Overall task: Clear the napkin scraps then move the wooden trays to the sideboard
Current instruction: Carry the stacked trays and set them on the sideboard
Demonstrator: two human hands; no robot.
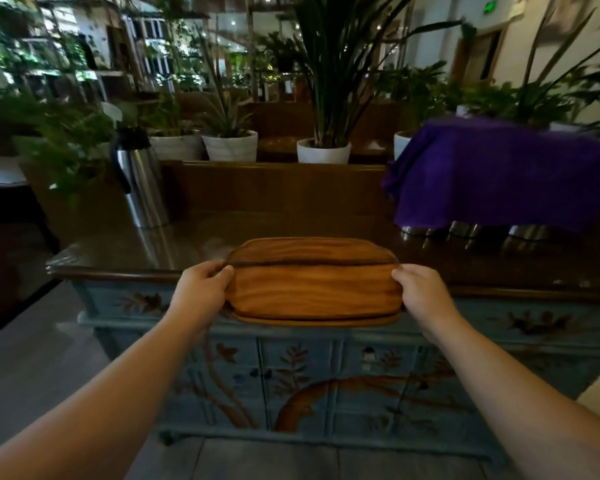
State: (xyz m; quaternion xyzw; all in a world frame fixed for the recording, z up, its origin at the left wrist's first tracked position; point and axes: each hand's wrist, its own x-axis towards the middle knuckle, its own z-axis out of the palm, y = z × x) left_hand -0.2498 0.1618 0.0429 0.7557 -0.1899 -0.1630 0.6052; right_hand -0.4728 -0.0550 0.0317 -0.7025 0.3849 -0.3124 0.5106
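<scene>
Left hand (201, 289) and right hand (421, 292) clamp opposite ends of stacked wooden trays (312, 282), held between them over sideboard (146, 251) front edge; uneven release could slide stack off.

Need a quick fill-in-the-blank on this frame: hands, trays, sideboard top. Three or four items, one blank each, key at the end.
1. The stacked brown wooden trays are gripped at their short ends by ____ hands.
2. The left hand and right hand hold them over the front edge of the blue painted ____.
3. The cloth draped at the sideboard's right end is ____.
4. The tall steel flask stands toward the ____ end.

Missing words: both; sideboard; purple; left
</scene>
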